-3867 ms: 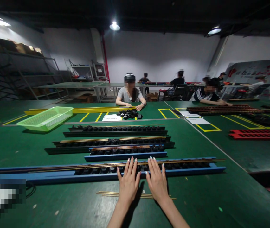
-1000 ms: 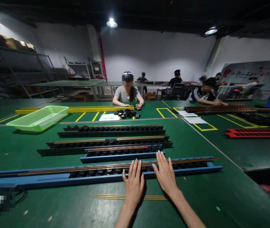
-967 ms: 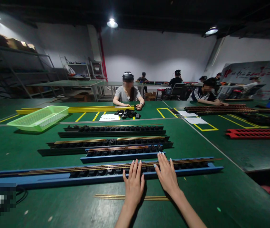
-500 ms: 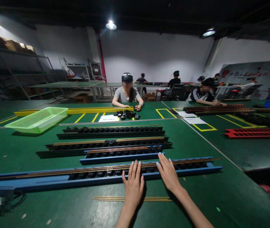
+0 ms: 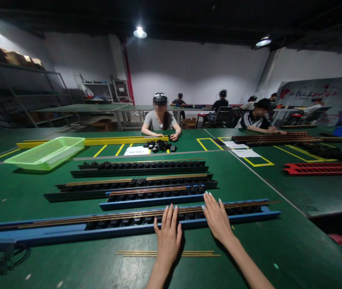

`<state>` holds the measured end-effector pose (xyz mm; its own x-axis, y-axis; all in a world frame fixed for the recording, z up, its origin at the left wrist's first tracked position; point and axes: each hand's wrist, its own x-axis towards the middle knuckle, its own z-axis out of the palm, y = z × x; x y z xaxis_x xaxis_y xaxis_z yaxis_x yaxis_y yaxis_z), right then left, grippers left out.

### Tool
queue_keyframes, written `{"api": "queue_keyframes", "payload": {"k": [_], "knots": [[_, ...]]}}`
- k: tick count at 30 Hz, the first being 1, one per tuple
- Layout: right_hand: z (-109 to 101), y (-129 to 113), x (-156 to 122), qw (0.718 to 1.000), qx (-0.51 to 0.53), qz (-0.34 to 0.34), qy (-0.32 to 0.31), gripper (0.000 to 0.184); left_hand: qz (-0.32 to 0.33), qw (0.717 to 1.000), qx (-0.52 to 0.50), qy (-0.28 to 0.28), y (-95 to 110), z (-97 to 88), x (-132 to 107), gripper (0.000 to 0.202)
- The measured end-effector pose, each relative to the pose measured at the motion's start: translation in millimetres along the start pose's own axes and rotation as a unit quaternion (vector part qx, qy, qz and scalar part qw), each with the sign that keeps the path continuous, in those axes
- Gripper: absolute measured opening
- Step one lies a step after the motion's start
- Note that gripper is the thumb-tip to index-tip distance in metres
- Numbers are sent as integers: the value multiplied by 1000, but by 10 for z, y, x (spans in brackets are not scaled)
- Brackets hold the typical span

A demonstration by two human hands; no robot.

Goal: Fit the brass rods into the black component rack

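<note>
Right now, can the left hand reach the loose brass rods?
Probably yes: the left hand lies flat with its wrist over the brass rods, fingertips on the blue rail; nothing else covers them.

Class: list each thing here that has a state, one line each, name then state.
near blue rail, lying flat, brass rods laid along it
left hand, open, flat, fingertips on that rail
right hand, open, flat, fingers on that rail
loose brass rods, lying on the table
green basket, upright

Blue rail (image 5: 68,233), green table (image 5: 279,249)
</note>
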<state>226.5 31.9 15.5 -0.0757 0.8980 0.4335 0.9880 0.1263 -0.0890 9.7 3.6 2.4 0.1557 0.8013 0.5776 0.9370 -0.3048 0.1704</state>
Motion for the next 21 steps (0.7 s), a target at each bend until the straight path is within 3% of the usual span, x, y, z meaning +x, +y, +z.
{"api": "queue_keyframes", "payload": {"k": [5, 14, 21], "knots": [[32, 161, -33, 999, -15, 41, 19, 55, 3, 1000, -3, -2, -2, 19, -2, 52], [8, 176, -8, 998, -10, 51, -26, 56, 1, 1000, -4, 4, -7, 28, -12, 54], [-26, 346, 2, 997, -18, 75, -15, 58, 2, 1000, 3, 5, -10, 31, -20, 56]]}}
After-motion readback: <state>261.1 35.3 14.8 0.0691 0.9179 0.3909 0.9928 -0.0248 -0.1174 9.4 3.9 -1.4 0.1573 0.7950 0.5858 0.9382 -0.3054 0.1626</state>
